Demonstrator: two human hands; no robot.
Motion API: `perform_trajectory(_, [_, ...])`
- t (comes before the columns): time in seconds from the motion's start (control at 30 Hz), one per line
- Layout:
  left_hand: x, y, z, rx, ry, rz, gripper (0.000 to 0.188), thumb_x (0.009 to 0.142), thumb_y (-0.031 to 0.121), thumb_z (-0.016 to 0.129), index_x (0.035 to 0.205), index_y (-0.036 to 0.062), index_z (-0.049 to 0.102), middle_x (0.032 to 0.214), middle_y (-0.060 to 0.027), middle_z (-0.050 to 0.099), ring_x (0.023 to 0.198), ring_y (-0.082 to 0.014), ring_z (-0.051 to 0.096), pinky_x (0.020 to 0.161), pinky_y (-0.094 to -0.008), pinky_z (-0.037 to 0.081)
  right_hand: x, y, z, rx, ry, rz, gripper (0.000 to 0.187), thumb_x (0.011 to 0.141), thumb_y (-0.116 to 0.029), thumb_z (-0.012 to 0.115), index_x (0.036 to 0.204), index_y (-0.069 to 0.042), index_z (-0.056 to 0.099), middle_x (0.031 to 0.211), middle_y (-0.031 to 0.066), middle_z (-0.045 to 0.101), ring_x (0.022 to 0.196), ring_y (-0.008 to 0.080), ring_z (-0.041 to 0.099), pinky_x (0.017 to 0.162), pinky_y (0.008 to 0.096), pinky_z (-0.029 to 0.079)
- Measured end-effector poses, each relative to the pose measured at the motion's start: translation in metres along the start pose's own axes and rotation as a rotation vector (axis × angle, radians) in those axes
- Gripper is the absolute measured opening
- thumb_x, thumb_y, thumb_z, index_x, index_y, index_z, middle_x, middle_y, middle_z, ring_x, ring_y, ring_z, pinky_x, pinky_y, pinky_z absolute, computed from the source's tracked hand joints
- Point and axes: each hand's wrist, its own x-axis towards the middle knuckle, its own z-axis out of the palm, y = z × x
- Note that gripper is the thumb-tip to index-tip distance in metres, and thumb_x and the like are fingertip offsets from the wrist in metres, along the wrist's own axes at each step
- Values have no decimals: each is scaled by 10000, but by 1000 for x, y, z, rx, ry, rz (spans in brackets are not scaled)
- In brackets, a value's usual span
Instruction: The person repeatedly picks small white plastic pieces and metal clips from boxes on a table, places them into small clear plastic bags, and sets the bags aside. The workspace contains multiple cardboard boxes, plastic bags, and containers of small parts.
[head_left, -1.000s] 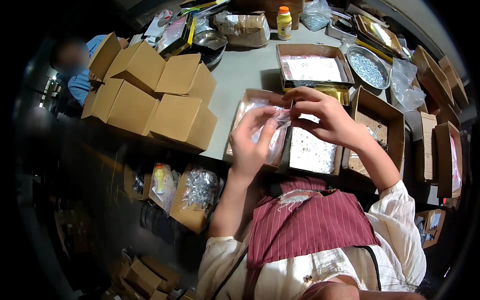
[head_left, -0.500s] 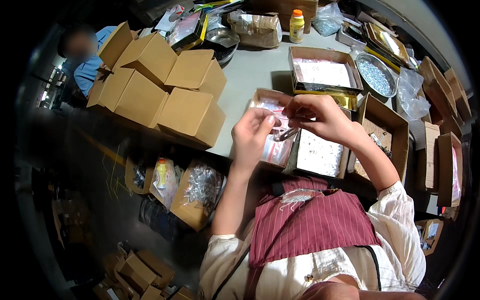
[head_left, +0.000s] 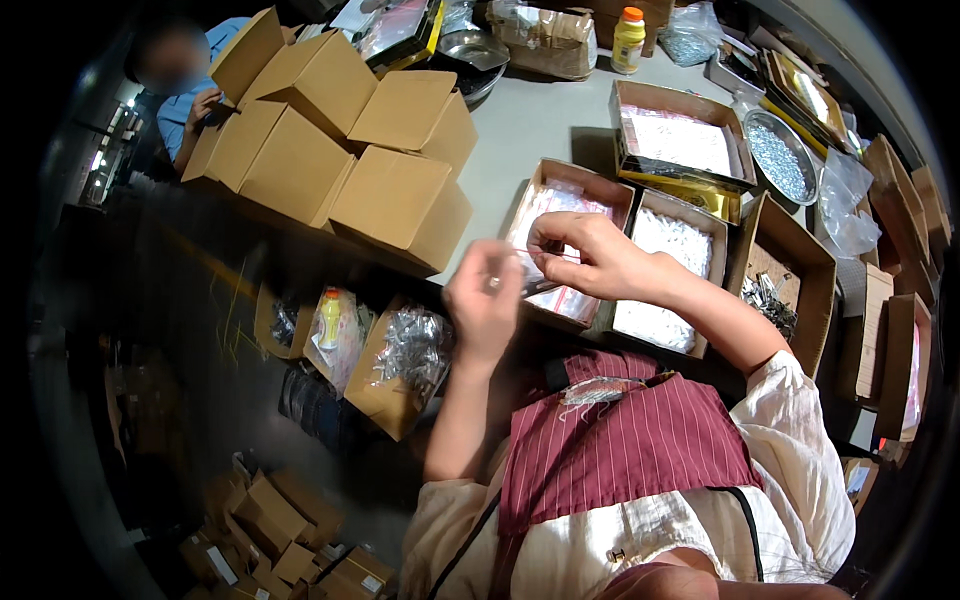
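Observation:
My right hand (head_left: 592,256) is closed, thumb and fingers pinched on a small clear zip bag (head_left: 556,255) with a thin red line along it. Just below those fingertips shows a dark, shiny metal piece (head_left: 541,288); whether it lies in the bag or under it I cannot tell. My left hand (head_left: 484,302) is beside the right one, blurred by motion with its fingers curled. A small bright spot shows at its fingers, too smeared to name. Beneath both hands stands a cardboard box (head_left: 625,196) of clear bags with red lines.
Right of it are a box of small white pieces (head_left: 668,232) and a box of metal parts (head_left: 768,300). Behind stand a metal bowl (head_left: 780,155) and a yellow bottle (head_left: 628,42). Open cartons (head_left: 395,205) line the left, where another person (head_left: 180,100) stands.
My hands have drawn apart slightly, the left moving left and down in a blur. The right hand has turned and shifted a little. The whole view has shifted slightly.

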Motion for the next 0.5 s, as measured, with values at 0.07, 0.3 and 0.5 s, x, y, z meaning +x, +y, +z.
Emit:
perform_trajectory(0.07, [-5,1,-21,-137,59,-91,34,1001,15,580,1017,-13,589,883,-43,646,792,-88,619,752,-238,511,6,10,7,-22,-45,1,242,883,-204,629,937,29,597,883,240,642,838,446,635,740,500,499])
perform_trajectory(0.3, [-50,-92,-121,397,283,-153,98,1035,90,603,1015,-5,613,858,-43,662,779,-110,645,717,-268,527,-5,133,48,-595,-63,224,223,869,-199,659,924,12,611,825,252,658,835,442,671,744,530,535])
perform_trajectory(0.5, [-85,-134,-156,782,194,-314,144,967,43,617,1075,11,706,938,-117,756,851,-222,728,789,-334,561,-6,154,39,-543,-193,253,125,837,-125,635,883,-9,643,788,219,675,829,437,682,747,523,542])
